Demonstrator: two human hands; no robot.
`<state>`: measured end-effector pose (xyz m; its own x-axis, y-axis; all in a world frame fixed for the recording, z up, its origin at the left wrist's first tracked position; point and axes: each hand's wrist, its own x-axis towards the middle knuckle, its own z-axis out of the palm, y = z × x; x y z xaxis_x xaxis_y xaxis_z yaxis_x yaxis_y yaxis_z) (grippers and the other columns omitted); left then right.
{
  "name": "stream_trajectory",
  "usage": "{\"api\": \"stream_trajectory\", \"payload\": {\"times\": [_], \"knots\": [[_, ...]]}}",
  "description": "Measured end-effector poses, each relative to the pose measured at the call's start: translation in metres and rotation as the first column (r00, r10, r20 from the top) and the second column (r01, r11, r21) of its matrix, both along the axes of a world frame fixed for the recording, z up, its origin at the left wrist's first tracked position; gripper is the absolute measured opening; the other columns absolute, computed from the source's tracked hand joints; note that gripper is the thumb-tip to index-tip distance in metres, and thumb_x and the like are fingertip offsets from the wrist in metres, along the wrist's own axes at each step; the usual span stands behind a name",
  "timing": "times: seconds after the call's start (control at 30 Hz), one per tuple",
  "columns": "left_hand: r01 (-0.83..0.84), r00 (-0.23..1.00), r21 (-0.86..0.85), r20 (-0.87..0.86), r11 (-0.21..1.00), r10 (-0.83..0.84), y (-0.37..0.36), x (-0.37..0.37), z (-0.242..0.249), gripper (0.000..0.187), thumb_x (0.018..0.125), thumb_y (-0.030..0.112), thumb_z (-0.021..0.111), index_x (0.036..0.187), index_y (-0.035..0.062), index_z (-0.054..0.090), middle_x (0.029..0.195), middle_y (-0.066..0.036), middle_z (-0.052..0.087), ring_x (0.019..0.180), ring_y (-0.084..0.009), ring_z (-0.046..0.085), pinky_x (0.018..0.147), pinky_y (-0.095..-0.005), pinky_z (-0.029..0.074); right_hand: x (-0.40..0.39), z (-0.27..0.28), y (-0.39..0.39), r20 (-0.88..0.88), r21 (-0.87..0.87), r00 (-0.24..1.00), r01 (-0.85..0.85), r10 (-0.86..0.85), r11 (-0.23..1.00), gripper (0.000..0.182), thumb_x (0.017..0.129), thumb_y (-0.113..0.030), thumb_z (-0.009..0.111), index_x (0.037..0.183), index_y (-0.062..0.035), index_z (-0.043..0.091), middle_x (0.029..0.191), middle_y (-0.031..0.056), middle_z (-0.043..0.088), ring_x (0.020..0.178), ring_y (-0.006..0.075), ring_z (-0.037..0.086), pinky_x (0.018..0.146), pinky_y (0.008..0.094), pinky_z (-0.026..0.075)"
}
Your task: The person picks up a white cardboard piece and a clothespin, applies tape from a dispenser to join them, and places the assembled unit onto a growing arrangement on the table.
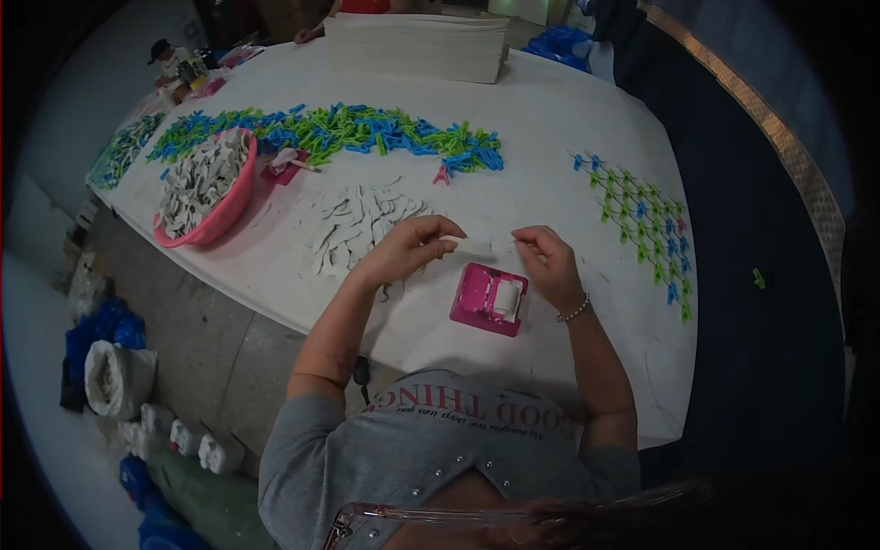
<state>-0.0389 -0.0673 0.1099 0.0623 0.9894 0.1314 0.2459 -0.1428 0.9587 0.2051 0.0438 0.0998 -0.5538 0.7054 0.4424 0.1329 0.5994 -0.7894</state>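
Note:
My left hand (417, 247) is closed in a pinch on one end of a small whitish strip (472, 247), just above the white table. My right hand (547, 261) pinches at the strip's other side; what lies between its fingertips is too small to make out. Below and between both hands sits a pink tape dispenser (477, 298) with a white roll (506, 299) in it. Left of my left hand, many thin grey-white strips (353, 229) lie spread on the table.
A long heap of green and blue clips (367, 128) crosses the table, with a pink basin (225, 217) of grey pieces at left. Clips in rows (640, 215) lie at right. Behind stands a paper stack (412, 50). Other people are at the far side.

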Motion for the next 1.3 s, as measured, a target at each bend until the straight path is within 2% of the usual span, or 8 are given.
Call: {"api": "stream_trajectory", "payload": {"times": [0.07, 0.23, 0.3, 0.53, 0.8, 0.93, 1.17, 1.3], "knots": [[0.084, 0.996, 0.058, 0.001, 0.995, -0.084, 0.004, 0.016, 0.002, 0.019, 0.091, 0.010, 0.061, 0.108, 0.0030, 0.063, 0.087, 0.001, 0.062, 0.076, -0.0052, 0.053, 0.069, -0.0219, 0.045, -0.001, 0.013, -0.026, -0.084, 0.030, 0.979, -0.184, 0.186, 0.982, 0.013, 0.086, -0.003, 0.062, 0.098, 0.0017, 0.064, 0.094, 0.0086, 0.062, 0.079, 0.0147, 0.063, 0.069, 0.0262, 0.051], [0.144, 0.989, 0.053, 0.004, 0.988, -0.145, 0.015, 0.043, -0.011, 0.020, 0.091, 0.009, 0.062, 0.109, 0.0036, 0.061, 0.090, 0.002, 0.061, 0.078, -0.0034, 0.054, 0.070, -0.0195, 0.044, 0.023, 0.000, -0.038, 0.013, -0.087, 0.985, -0.168, 0.170, 0.982, 0.012, 0.085, -0.002, 0.063, 0.096, 0.0020, 0.063, 0.095, 0.0078, 0.063, 0.083, 0.0116, 0.061, 0.074, 0.0242, 0.050], [0.099, 0.945, 0.063, 0.307, 0.993, -0.113, 0.019, 0.057, -0.024, 0.017, 0.090, 0.009, 0.062, 0.106, 0.0039, 0.060, 0.089, 0.002, 0.060, 0.079, -0.0020, 0.054, 0.071, -0.0177, 0.045, 0.029, -0.009, -0.041, 0.007, -0.131, 0.986, -0.162, 0.164, 0.978, 0.012, 0.085, -0.002, 0.063, 0.096, 0.0015, 0.062, 0.093, 0.0066, 0.063, 0.085, 0.0111, 0.061, 0.077, 0.0239, 0.050], [0.084, 0.931, 0.061, 0.351, 0.995, -0.100, 0.027, 0.073, -0.047, 0.012, 0.090, 0.009, 0.063, 0.099, 0.0025, 0.058, 0.083, 0.004, 0.058, 0.075, -0.0017, 0.053, 0.067, -0.0169, 0.045, 0.031, -0.033, -0.046, 0.041, -0.162, 0.999, -0.021, 0.028, 0.987, 0.013, 0.083, -0.003, 0.064, 0.096, -0.0006, 0.061, 0.087, 0.0049, 0.065, 0.081, 0.0111, 0.061, 0.074, 0.0258, 0.050], [0.026, 0.999, 0.196, 0.023, 0.980, -0.031, 0.026, 0.066, -0.046, 0.010, 0.088, 0.012, 0.065, 0.093, 0.0042, 0.060, 0.080, 0.002, 0.057, 0.072, -0.0052, 0.050, 0.065, -0.0225, 0.043, 0.025, -0.052, -0.040, 0.047, -0.023, 0.999, -0.013, 0.014, 1.000, 0.012, 0.083, -0.001, 0.063, 0.094, -0.0012, 0.058, 0.084, 0.0060, 0.063, 0.078, 0.0139, 0.061, 0.071, 0.0274, 0.049], [0.052, 0.998, 0.161, 0.023, 0.986, -0.057, 0.022, 0.061, -0.043, 0.010, 0.087, 0.012, 0.066, 0.091, 0.0045, 0.061, 0.078, -0.001, 0.058, 0.073, -0.0083, 0.054, 0.066, -0.0234, 0.046, 0.024, -0.051, -0.040, 0.070, 0.015, 0.997, -0.012, 0.011, 1.000, 0.013, 0.079, -0.001, 0.064, 0.091, -0.0026, 0.059, 0.082, 0.0062, 0.061, 0.077, 0.0183, 0.059, 0.069, 0.0308, 0.048], [0.200, 0.942, 0.375, -0.328, 0.905, -0.073, 0.026, 0.064, -0.056, 0.011, 0.075, 0.010, 0.067, 0.083, 0.0053, 0.062, 0.079, -0.010, 0.060, 0.072, -0.0292, 0.058, 0.064, -0.0372, 0.046, 0.043, -0.051, -0.030, 0.191, 0.409, 0.982, -0.075, -0.005, 0.910, 0.013, 0.073, 0.000, 0.065, 0.084, -0.0036, 0.059, 0.083, 0.0074, 0.058, 0.076, 0.0207, 0.058, 0.067, 0.0300, 0.047], [0.234, 0.906, 0.398, -0.421, 0.887, -0.050, 0.032, 0.073, -0.053, 0.010, 0.073, 0.011, 0.068, 0.079, 0.0059, 0.062, 0.075, -0.010, 0.059, 0.073, -0.0315, 0.058, 0.065, -0.0403, 0.046, 0.050, -0.047, -0.030, 0.232, 0.397, 0.972, -0.076, -0.020, 0.915, 0.015, 0.072, 0.000, 0.065, 0.085, -0.0041, 0.058, 0.085, 0.0079, 0.058, 0.078, 0.0206, 0.057, 0.067, 0.0302, 0.046]]}}
